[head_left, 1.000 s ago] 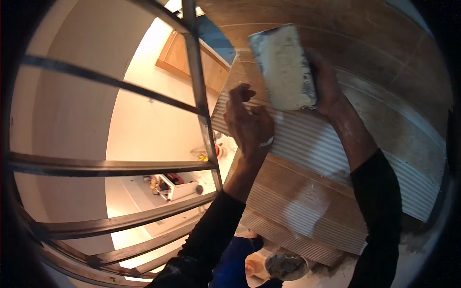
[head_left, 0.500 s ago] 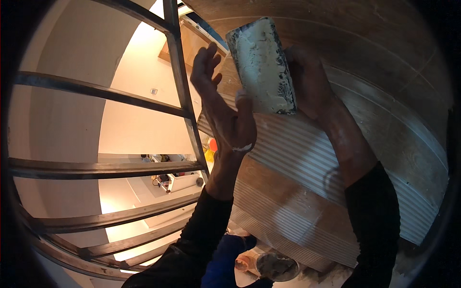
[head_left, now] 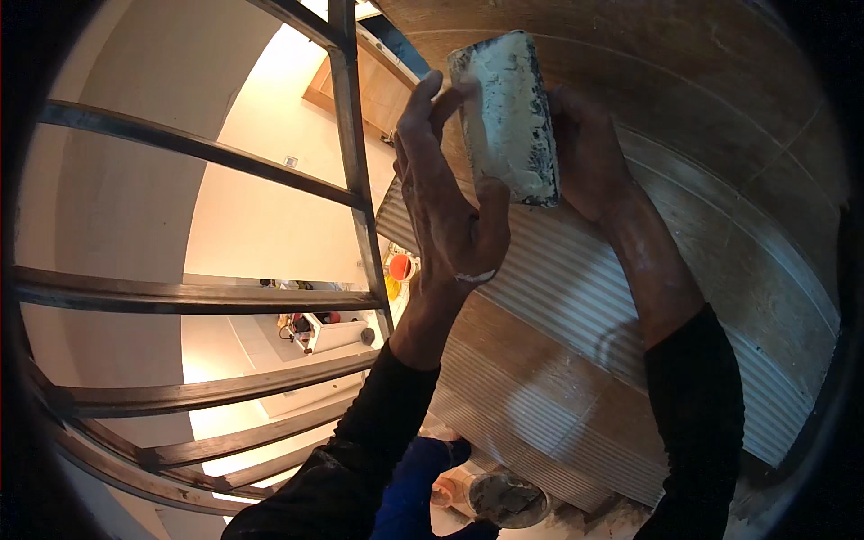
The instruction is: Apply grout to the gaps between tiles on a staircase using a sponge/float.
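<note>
Nearest to us, a flat rectangular tool (head_left: 506, 121) with dark edges and a smear of cream-white paste over its face stands raised between our two bare hands. Our right hand (head_left: 589, 162) grips it along its right edge, the fingers mostly hidden behind. Our left hand (head_left: 450, 207) is spread open at the other side, thumb overlapping the lower left corner and a fingertip at the upper left edge; we cannot tell how firmly they press. Below spreads a stepped surface of brown, wood-grained boards with pale ribbed bands (head_left: 567, 279), and to the left runs a grey metal railing (head_left: 198, 296). Lower down, near our blue-clad leg (head_left: 409, 486), sits a round bucket (head_left: 546, 509) with greyish contents. Beyond the bars we see a red-orange round container (head_left: 400, 266), a white open box (head_left: 337, 337) and a warmly lit pale wall (head_left: 270, 207).
</note>
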Demonstrator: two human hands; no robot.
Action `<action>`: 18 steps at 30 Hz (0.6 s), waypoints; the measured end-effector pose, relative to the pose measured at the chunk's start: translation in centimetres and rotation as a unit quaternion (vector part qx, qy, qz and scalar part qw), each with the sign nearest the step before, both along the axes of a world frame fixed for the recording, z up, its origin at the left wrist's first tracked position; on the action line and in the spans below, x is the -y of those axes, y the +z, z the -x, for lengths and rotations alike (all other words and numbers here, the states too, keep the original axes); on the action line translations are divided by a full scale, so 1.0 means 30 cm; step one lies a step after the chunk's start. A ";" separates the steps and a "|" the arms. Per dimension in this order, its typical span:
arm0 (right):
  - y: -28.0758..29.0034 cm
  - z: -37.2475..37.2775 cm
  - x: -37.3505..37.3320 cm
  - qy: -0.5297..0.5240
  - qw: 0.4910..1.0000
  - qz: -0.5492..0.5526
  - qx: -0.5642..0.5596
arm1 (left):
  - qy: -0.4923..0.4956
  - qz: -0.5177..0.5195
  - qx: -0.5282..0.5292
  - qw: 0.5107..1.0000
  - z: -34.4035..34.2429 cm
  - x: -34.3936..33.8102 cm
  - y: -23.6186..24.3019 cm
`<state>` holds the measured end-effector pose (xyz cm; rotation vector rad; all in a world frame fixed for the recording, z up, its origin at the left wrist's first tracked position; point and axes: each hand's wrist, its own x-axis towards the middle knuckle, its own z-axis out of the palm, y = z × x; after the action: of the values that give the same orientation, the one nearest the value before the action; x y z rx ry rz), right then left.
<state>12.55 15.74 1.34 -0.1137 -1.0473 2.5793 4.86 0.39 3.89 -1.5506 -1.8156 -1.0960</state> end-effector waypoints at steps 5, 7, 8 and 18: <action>-0.018 -0.001 -0.016 -0.023 0.999 0.033 -0.002 | -0.022 -0.075 0.139 0.987 -0.052 -0.008 0.015; -0.002 -0.005 -0.009 -0.025 0.998 0.057 0.003 | 0.008 -0.091 0.172 0.981 -0.024 -0.019 0.060; 0.009 -0.008 -0.011 -0.027 0.999 0.044 0.009 | -0.003 -0.105 0.183 0.978 0.007 -0.037 0.076; 0.021 -0.023 -0.015 -0.047 0.997 0.051 0.041 | -0.034 -0.027 0.054 0.998 0.231 -0.241 0.117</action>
<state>13.23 16.19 1.97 -0.2901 -0.9146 2.5615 -2.07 7.63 7.40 -1.5585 -1.8000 -1.2723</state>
